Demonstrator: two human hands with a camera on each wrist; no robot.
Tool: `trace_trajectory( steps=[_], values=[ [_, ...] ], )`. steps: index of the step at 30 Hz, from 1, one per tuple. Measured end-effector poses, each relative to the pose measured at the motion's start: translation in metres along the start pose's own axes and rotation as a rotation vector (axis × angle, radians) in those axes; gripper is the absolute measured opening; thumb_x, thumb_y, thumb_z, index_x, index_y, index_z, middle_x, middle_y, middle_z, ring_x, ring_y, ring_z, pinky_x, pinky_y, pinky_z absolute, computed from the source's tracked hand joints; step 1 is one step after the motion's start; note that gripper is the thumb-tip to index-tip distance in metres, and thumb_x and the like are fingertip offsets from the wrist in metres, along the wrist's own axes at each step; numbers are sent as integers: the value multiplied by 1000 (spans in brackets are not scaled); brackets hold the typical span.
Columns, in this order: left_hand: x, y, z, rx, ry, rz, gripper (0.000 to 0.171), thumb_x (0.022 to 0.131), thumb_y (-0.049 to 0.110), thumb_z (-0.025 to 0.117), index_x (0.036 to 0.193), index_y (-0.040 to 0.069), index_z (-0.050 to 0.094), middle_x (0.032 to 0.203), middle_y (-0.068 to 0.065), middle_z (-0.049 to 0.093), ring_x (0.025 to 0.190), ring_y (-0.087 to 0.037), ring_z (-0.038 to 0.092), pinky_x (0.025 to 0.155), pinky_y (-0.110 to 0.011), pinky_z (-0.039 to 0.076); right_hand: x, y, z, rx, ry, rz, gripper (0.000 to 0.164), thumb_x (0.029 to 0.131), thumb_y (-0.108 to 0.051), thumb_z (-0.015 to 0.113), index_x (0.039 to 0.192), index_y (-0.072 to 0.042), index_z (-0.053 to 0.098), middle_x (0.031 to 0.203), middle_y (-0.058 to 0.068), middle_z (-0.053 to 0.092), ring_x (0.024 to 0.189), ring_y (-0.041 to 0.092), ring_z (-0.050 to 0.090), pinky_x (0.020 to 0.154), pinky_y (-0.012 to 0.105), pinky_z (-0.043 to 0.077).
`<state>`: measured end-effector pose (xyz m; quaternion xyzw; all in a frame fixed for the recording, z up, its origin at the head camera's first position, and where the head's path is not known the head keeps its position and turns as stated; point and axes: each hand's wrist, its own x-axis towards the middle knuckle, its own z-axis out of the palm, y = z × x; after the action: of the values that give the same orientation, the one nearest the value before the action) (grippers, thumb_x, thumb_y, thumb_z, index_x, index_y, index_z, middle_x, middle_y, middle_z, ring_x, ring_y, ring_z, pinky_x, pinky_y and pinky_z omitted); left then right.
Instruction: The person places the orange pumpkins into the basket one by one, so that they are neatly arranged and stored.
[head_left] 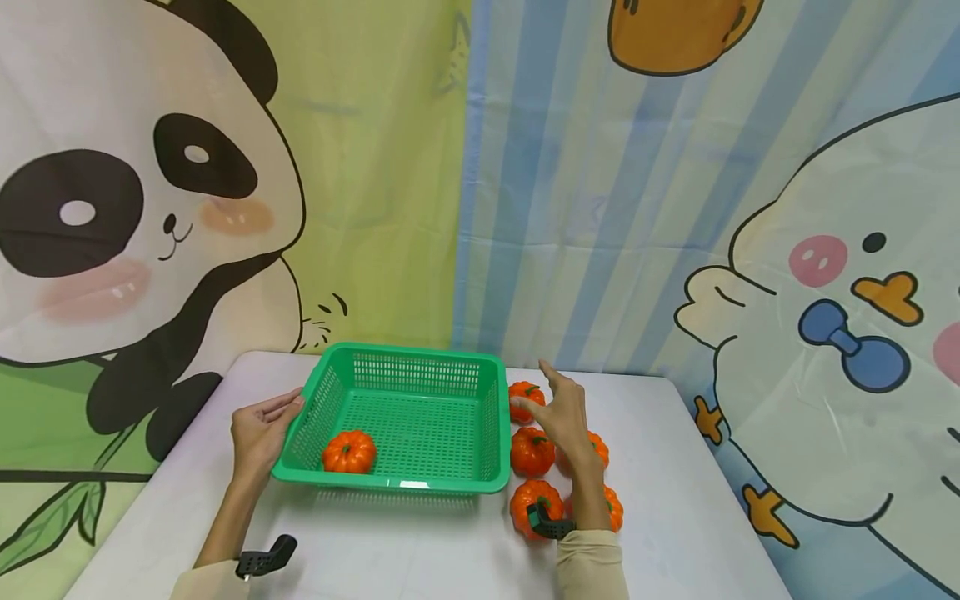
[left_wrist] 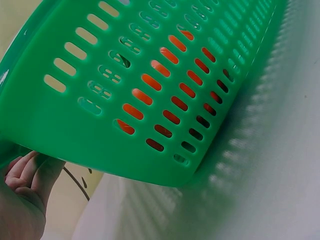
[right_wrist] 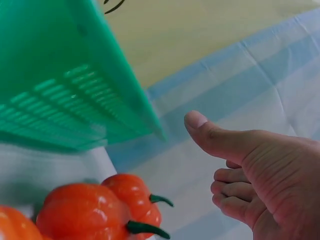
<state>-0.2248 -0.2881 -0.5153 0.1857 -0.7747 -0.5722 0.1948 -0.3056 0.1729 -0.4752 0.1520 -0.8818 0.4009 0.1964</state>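
A green plastic basket [head_left: 420, 482] with slotted walls has one orange toy pumpkin [head_left: 349, 452] in its near left corner. My left hand [head_left: 258, 433] pinches the left rim of this basket. Through the slots in the left wrist view, orange from the pumpkin [left_wrist: 161, 68] shows. My right hand [head_left: 562, 417] is just off the basket's right side, thumb and index finger spread apart, with nothing between them. It hovers close over the far pumpkin [head_left: 527, 392] of a group on the table. In the right wrist view, the thumb points toward the basket [right_wrist: 85, 105].
Several orange pumpkins with green stems stand right of the basket, including a middle one [head_left: 532, 452] and a near one [head_left: 534, 502]; my right forearm partly covers others. The white table [head_left: 675, 517] ends at a curtain [head_left: 390, 208] printed with cartoon animals.
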Motion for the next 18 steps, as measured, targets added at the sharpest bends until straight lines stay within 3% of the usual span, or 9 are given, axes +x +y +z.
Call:
trace_trajectory(
  steps=[1, 4, 8, 11, 13, 15, 18],
  values=[
    [0, 0, 0, 6, 1, -3, 45, 92, 38, 73, 126, 8, 71, 118, -1, 74, 94, 18, 63, 80, 0, 45, -1, 3, 0, 0, -1, 9, 87, 72, -33, 92, 142, 1, 54, 112, 23, 73, 116, 36, 66, 103, 52, 51],
    [-2, -2, -1, 19, 6, -17, 46, 92, 39, 73, 126, 9, 71, 114, 6, 76, 94, 18, 62, 79, 0, 45, -2, 10, 1, 3, -24, 38, 87, 72, -33, 92, 143, 1, 53, 141, 22, 60, 129, 37, 59, 107, 52, 48],
    [-3, -2, -2, 13, 9, -14, 46, 92, 38, 73, 126, 8, 71, 112, 8, 76, 92, 20, 61, 79, 0, 45, -4, 17, 3, -6, -57, 83, 87, 74, -32, 91, 144, 1, 51, 114, 22, 72, 116, 41, 65, 107, 53, 48],
    [-3, 0, -1, 0, 2, 10, 45, 92, 36, 74, 125, 6, 71, 112, 6, 76, 91, 19, 62, 79, 0, 46, -3, 22, 3, -17, -59, 108, 87, 74, -29, 92, 144, 0, 52, 80, 16, 67, 88, 36, 67, 107, 53, 48],
    [-2, 1, -1, -5, 3, 20, 45, 92, 35, 74, 125, 5, 71, 112, 5, 76, 90, 20, 62, 79, 0, 46, -2, 25, 4, -28, -63, 117, 87, 73, -29, 92, 145, 0, 51, 73, 13, 63, 72, 26, 63, 106, 53, 48],
    [-2, 1, 0, -10, 3, 20, 45, 92, 35, 74, 125, 5, 71, 112, 7, 76, 89, 20, 62, 79, -1, 46, -1, 28, 6, -31, -73, 126, 89, 73, -29, 92, 145, 0, 50, 66, 11, 60, 54, 16, 46, 105, 51, 50],
    [-2, 1, 0, -6, 1, 17, 45, 92, 35, 74, 126, 4, 70, 110, 10, 76, 89, 20, 62, 78, -1, 47, -1, 33, 10, -46, -95, 144, 91, 73, -31, 92, 147, 0, 48, 65, 11, 60, 49, 5, 32, 103, 48, 52]
  ],
)
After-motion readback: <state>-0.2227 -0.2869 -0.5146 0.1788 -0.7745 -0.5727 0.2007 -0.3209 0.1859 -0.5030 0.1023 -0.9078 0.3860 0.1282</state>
